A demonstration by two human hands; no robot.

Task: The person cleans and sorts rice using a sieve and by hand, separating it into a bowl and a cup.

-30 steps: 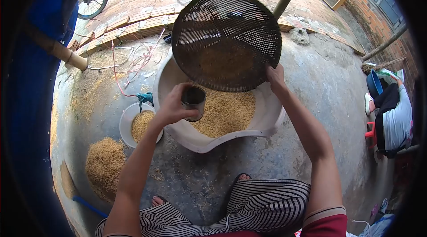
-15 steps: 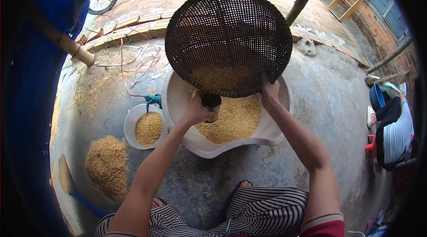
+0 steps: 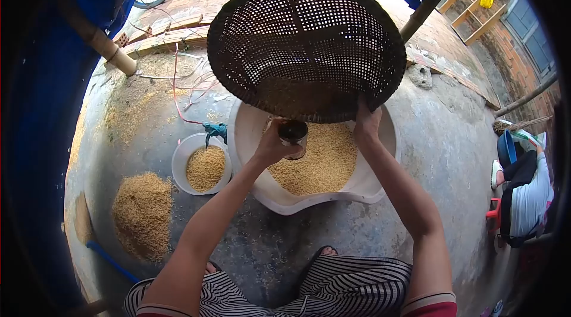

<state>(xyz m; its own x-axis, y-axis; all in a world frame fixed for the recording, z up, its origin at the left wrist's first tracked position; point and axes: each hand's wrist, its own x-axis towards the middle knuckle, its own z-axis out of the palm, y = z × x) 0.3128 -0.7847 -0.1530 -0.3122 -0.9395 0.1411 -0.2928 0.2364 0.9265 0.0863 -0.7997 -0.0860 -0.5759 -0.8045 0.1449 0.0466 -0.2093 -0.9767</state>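
Observation:
A dark woven basket sieve (image 3: pixel 306 37) is tilted up facing me, with a little grain (image 3: pixel 291 94) along its lower side. My right hand (image 3: pixel 367 124) is closed around its lower right rim. In my left hand (image 3: pixel 275 143) is a small can-like cup (image 3: pixel 295 146) with a dark interior, close under the lower rim; whether that hand also touches the sieve is hidden. Below both hands stands a large whitish tub (image 3: pixel 285 203) with a wavy rim, holding a bed of yellowish grain (image 3: pixel 315 168).
Left of the tub is a white bucket (image 3: pixel 179 168) of grain, with a teal cloth (image 3: pixel 215 131) nearby. A grain heap (image 3: pixel 143 213) lies on the concrete floor. At right, a person (image 3: pixel 529 198) sits by a red stool (image 3: pixel 493 213). Bamboo poles (image 3: pixel 113 54) stand at the sides.
The sieve has tipped further upright and looks larger, and less grain shows in it. The left hand with the cup has shifted slightly right. The whole view has moved a little.

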